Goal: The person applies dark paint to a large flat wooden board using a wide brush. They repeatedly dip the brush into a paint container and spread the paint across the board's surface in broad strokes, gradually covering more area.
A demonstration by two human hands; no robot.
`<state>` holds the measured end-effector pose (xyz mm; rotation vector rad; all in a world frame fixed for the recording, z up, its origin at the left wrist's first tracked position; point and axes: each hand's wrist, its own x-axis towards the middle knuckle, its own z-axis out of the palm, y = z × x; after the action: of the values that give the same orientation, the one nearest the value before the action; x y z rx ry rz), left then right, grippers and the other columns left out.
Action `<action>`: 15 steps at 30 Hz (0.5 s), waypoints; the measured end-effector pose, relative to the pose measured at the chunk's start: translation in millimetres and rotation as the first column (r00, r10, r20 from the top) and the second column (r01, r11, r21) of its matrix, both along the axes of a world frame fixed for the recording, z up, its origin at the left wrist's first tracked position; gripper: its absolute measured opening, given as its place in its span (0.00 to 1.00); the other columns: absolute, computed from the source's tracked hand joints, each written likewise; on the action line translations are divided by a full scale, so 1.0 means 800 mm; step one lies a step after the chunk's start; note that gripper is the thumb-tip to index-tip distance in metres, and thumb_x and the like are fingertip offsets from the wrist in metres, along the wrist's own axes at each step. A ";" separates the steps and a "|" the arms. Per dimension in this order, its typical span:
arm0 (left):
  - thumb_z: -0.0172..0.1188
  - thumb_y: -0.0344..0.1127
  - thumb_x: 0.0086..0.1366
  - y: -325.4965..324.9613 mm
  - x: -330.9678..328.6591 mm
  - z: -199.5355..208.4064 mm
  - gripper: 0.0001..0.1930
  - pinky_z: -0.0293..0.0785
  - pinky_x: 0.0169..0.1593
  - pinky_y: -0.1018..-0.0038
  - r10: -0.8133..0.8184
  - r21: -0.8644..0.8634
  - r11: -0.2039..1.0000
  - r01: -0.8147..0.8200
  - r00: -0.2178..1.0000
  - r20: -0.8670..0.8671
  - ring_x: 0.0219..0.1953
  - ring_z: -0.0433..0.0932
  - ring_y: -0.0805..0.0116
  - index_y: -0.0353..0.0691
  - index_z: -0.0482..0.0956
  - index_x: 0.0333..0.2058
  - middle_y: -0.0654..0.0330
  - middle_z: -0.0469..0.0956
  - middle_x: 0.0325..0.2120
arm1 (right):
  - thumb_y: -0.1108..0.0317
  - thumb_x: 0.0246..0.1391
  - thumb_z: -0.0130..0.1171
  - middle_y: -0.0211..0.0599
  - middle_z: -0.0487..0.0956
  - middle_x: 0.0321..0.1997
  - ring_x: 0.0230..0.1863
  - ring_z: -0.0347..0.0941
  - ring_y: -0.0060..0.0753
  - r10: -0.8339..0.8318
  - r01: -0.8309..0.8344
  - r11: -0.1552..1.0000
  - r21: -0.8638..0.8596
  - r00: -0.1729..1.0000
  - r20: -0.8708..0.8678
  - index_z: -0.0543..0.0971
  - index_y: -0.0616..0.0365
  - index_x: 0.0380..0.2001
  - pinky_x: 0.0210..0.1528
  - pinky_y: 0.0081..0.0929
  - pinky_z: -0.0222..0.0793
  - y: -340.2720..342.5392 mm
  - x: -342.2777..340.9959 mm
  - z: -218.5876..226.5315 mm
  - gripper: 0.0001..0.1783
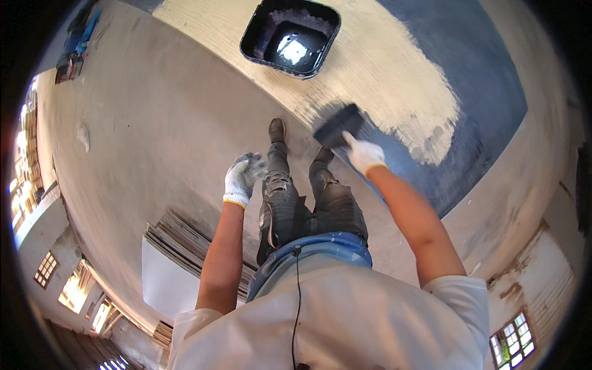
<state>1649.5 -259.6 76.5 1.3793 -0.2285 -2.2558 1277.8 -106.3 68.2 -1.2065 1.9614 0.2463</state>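
My right hand (pixel 366 153), in a white glove with a yellow cuff, grips a wide black brush (pixel 338 126). The brush lies against the near left edge of a large pale wooden panel (pixel 376 74). Dark grey-black paint (pixel 487 80) covers the panel's right side and near edge, and streaks surround the brush. A black square tub (pixel 264 38) with dark, shiny liquid stands on the bare part of the panel. My left hand (pixel 244 175), gloved and stained dark at the fingers, hangs left of my legs with loosely bent fingers and nothing visible in them.
A stack of thin boards (pixel 185 246) with a white sheet (pixel 163 277) lies behind my left side. Tools and a blue item (pixel 86 31) rest on the concrete floor (pixel 154 123) at the far left. My shoe (pixel 277 131) stands close to the panel's edge.
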 end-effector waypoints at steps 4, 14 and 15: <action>0.59 0.33 0.63 0.002 0.002 -0.013 0.15 0.78 0.52 0.45 0.004 0.041 0.999 -0.004 1.000 0.001 0.51 0.79 0.37 0.37 0.80 0.48 0.43 0.80 0.51 | 0.62 0.62 0.50 0.52 0.85 0.41 0.40 0.83 0.55 -0.004 0.004 0.987 0.163 1.000 -0.001 0.64 0.28 0.71 0.42 0.51 0.77 0.114 -0.038 0.037 0.33; 0.58 0.31 0.65 -0.039 -0.170 0.045 0.18 0.74 0.59 0.37 -0.041 0.048 0.998 0.046 0.993 -0.113 0.55 0.76 0.35 0.39 0.75 0.54 0.41 0.76 0.54 | 0.67 0.56 0.52 0.38 0.79 0.25 0.23 0.75 0.37 -0.841 0.849 0.529 -0.003 0.525 0.135 0.60 0.35 0.75 0.26 0.39 0.71 0.305 -0.093 0.035 0.41; 0.57 0.31 0.65 -0.052 -0.182 0.046 0.19 0.73 0.59 0.37 -0.018 0.039 0.999 0.024 0.989 -0.150 0.55 0.75 0.35 0.39 0.74 0.55 0.41 0.76 0.54 | 0.68 0.55 0.52 0.34 0.77 0.22 0.18 0.72 0.32 -0.959 0.949 0.261 0.179 0.233 0.163 0.60 0.37 0.75 0.21 0.36 0.69 0.292 -0.093 0.045 0.42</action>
<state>1504.0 -301.2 113.2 1.2256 -0.1479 -2.3809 1203.7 126.9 104.1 0.2280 2.0726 -0.5091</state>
